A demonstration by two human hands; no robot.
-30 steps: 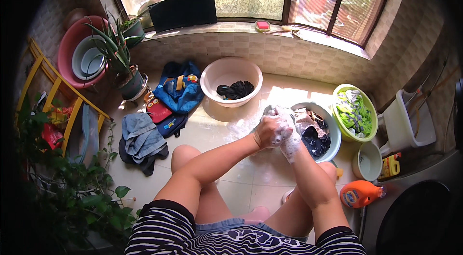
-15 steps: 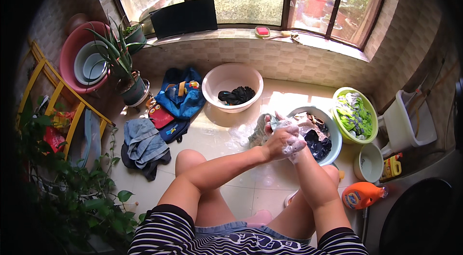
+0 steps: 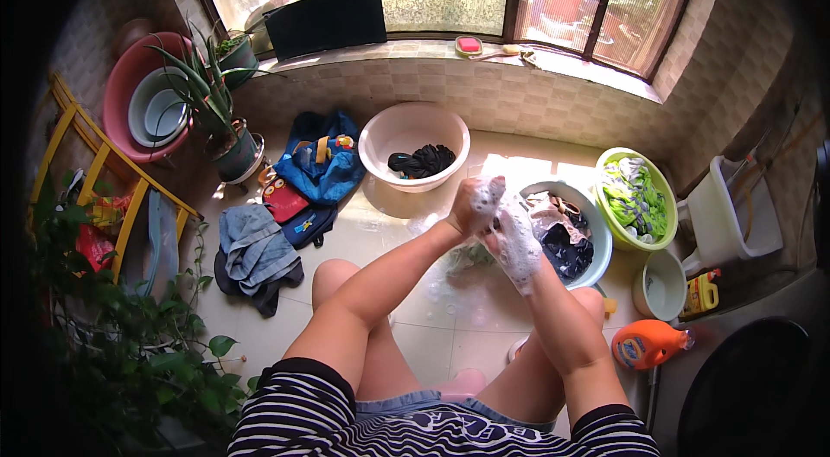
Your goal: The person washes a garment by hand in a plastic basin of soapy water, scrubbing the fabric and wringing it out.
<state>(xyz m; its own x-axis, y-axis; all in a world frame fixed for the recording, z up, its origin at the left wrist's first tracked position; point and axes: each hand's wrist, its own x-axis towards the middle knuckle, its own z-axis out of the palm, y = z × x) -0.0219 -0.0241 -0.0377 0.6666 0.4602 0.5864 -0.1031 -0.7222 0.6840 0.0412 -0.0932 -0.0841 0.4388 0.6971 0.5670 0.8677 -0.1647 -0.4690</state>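
Note:
My left hand (image 3: 475, 208) and my right hand (image 3: 515, 239) meet in front of me above the floor. White suds coat the right hand thickly, up to the wrist, and also spot the left. Both look closed, the left a fist against the right one's curled fingers; what they hold, if anything, is hidden. Below them, a pale greenish cloth (image 3: 472, 256) shows partly on the wet, foamy floor. Beside my right hand stands a light blue basin (image 3: 603, 236) with dark and pinkish clothes (image 3: 566, 249) in it.
A pale pink basin (image 3: 373, 139) with black cloth stands ahead, a green basin (image 3: 671, 213) of lime-green clothes at right. Nearby are a white bucket (image 3: 660, 284) and an orange detergent bottle (image 3: 647, 344). Blue bags (image 3: 324, 172) and denim clothes (image 3: 259, 241) lie left.
My hands have come up and slightly left, the right one showing more foam. The greenish cloth beside them now lies lower, partly behind the hands. The view has shifted slightly.

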